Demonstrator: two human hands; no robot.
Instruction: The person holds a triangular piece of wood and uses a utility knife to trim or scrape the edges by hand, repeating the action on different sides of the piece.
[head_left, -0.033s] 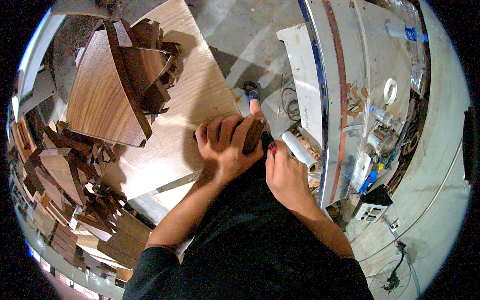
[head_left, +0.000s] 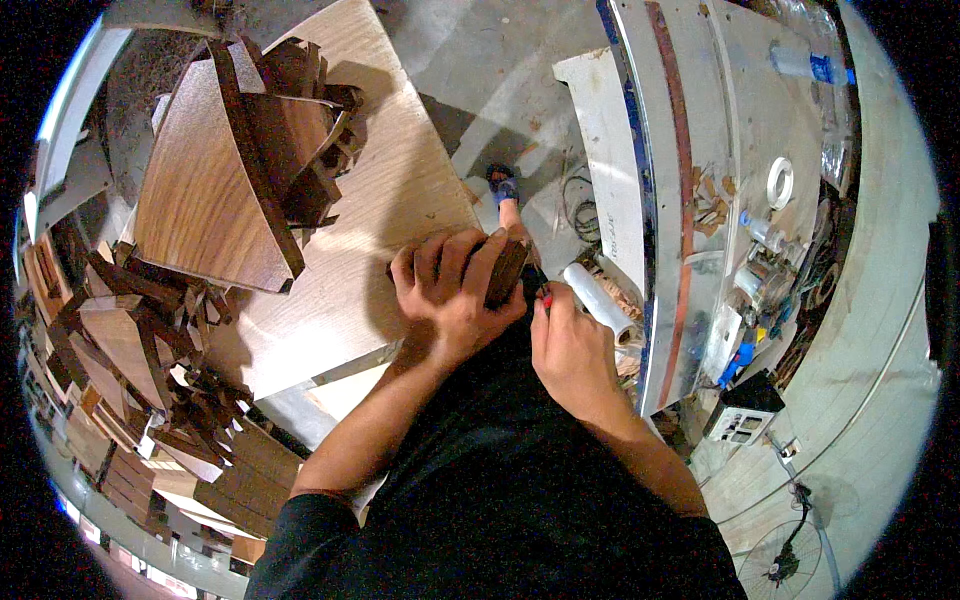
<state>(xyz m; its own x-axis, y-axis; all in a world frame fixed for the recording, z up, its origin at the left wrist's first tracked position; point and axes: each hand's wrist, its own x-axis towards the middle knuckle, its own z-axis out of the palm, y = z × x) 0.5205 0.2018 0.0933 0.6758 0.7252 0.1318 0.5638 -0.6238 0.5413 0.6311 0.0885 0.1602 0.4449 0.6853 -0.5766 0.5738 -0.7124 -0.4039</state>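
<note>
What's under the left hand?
A dark brown wooden piece: one end shows beside the thumb of the left hand. The hand covers the rest, so its whole shape, and whether it touches the pale board, can't be seen.

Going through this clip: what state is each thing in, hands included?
Left hand: closed on the wooden piece.
Right hand: closed on the red-handled tool.
Wooden piece: held at the edge of the pale board.
Red-handled tool: tip toward the wooden piece; contact unclear.
Curved brown panels: piled on the pale board.
White ring: lying flat.
Pale roll: on its side.
Fan: running or not, unclear.
</note>
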